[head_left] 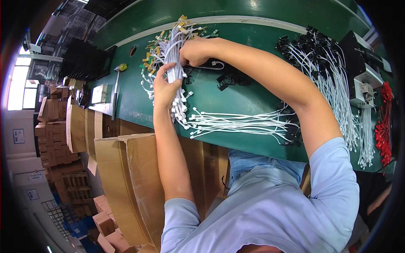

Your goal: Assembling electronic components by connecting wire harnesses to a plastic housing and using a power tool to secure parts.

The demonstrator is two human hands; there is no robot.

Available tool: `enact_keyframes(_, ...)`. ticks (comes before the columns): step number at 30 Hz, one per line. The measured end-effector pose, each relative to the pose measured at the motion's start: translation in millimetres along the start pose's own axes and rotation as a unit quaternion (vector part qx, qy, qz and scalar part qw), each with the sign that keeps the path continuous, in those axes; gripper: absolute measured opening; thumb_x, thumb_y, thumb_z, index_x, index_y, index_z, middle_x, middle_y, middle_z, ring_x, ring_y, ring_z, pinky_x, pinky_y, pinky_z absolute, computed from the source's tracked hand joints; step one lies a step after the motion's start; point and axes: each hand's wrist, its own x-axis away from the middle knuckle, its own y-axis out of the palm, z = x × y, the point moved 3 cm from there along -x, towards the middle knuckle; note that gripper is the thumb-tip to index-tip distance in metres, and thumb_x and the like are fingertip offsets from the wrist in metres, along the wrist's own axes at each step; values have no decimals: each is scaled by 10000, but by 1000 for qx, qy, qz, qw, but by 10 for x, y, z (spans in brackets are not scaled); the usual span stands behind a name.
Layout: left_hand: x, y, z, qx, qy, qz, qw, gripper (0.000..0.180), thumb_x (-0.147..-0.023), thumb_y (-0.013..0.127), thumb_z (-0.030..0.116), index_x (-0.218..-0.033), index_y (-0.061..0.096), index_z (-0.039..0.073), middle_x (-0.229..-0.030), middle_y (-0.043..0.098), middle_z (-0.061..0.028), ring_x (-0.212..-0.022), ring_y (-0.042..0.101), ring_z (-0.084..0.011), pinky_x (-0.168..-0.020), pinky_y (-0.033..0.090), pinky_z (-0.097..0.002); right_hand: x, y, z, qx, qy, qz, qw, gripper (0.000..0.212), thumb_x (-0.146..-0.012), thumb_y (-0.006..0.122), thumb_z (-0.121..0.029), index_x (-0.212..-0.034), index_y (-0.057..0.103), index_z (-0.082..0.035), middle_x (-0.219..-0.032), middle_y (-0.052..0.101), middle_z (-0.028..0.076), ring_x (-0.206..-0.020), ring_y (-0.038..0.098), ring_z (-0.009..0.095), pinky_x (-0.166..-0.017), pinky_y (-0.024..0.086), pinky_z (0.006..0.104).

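At upper centre, the left hand point(165, 88) is holding the cable bundle point(172, 52), fingers curled; the right hand point(197, 51) is hiding its fingers, grip unclear. Loose cables point(240, 122) are lying mid-frame, leaving work apparently unfinished.

A large cardboard box point(110, 177) stands at the near left, below the green surface point(249, 101). Farther left are stacked brown cartons point(55, 145), a wooden pallet point(77, 189) and a bright window point(22, 86). At the right, a black-and-grey machine point(358, 74) sits beside a bundle of red pieces point(384, 126).
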Motion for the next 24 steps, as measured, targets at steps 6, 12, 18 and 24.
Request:
enact_keyframes(6, 8, -28, -33, 27, 16, 14, 999, 520, -676, 609, -37, -1188, 603, 58, -916, 654, -64, -699, 580, -94, -605, 455, -231, 132, 80, -96, -60, 20, 1, 998, 514, -721, 754, -382, -1147, 676, -107, -1057, 697, 117, -1031, 645, 297, -841, 502, 426)
enact_keyframes(12, -7, -32, -31, 38, 11, 15, 999, 514, -671, 606, -51, -1173, 608, 62, -883, 659, -54, -649, 575, -81, -566, 445, -221, 205, 168, -421, 96, 35, 90, 991, 530, -675, 775, -461, -989, 692, -42, -998, 666, 131, -1025, 595, 331, -834, 449, 471)
enact_keyframes(18, 23, -60, -12, 58, 7, 19, 998, 519, -673, 635, -65, -1174, 611, 65, -944, 656, -57, -734, 599, -95, -645, 479, -233, 290, 181, -302, 33, 74, 71, 994, 458, -678, 771, -415, -1008, 693, -107, -1089, 598, 130, -1118, 523, 311, -877, 415, 472)
enact_keyframes(24, -4, -70, -43, 21, 26, 19, 999, 519, -671, 630, -47, -1179, 606, 56, -935, 650, -55, -680, 575, -88, -597, 456, -224, 319, 191, -338, 25, 82, 83, 993, 536, -690, 772, -463, -1091, 668, -121, -1137, 576, 145, -1152, 491, 325, -900, 405, 476)
